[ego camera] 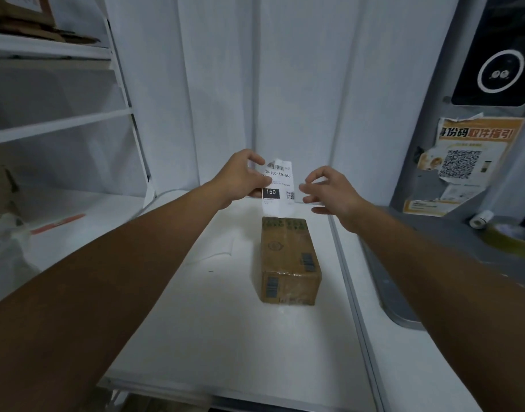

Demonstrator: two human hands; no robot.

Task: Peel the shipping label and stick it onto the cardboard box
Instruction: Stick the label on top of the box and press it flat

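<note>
Bare forearms reach in from the lower corners over the white worktop (225, 337). On it, near the right edge and about midway back, sits the brown taped cardboard box (288, 260), lengthwise away from the viewer. Above its far end the left hand (243, 176) pinches the white printed shipping label (277, 185) by its left edge, thumb and fingers clamped on the paper, which hangs upright in the air, clear of the box. The right hand (329, 191) hovers just beside the label's right edge, fingers spread apart and curled, holding nothing. Beyond the worktop's right edge, a yellowish tape roll (511, 237) lies on a grey counter (433, 233).
</note>
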